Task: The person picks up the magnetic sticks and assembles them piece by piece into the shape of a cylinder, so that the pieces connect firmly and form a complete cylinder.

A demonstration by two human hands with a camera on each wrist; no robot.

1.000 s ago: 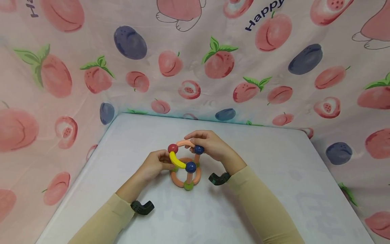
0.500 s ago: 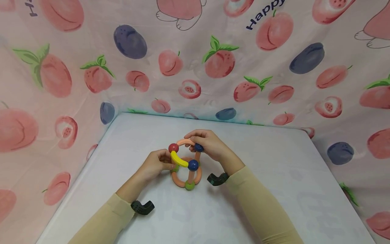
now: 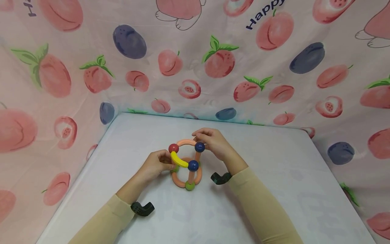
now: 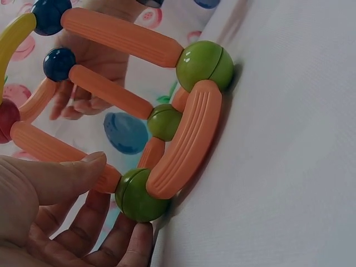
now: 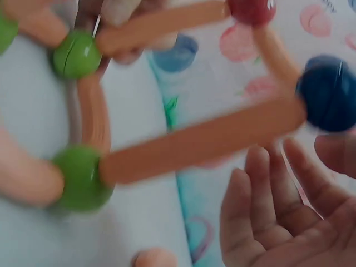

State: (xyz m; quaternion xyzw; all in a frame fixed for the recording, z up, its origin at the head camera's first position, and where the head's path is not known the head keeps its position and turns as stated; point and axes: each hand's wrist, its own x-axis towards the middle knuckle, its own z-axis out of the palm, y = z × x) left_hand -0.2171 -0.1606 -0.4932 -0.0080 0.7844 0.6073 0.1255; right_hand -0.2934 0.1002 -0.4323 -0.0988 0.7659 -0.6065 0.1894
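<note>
A toy frame of magnetic balls and sticks stands upright on the white tabletop in the head view. Curved orange sticks (image 3: 178, 181) and green balls (image 3: 190, 185) form its base ring. Straight orange sticks (image 4: 122, 38) rise to a red ball (image 3: 173, 148) and two blue balls (image 3: 193, 165). A yellow curved stick (image 3: 179, 160) and an orange curved stick (image 3: 186, 141) lie along the top. My left hand (image 3: 154, 164) pinches the upright stick under the red ball, fingertips near a green ball (image 4: 142, 194). My right hand (image 3: 217, 145) holds nothing, its fingers (image 5: 261, 186) extended beside the far blue ball (image 5: 328, 93).
The white tabletop (image 3: 274, 189) spreads around the frame. A fruit-print cloth (image 3: 195, 61) hangs behind and along the sides. A black curved device (image 3: 142, 208) sits at the left wrist, and another black device (image 3: 220, 178) at the right.
My right hand has let go at the far blue ball and drawn back slightly to the right. My left hand keeps its hold; the frame has shifted very slightly right since the first frame.
</note>
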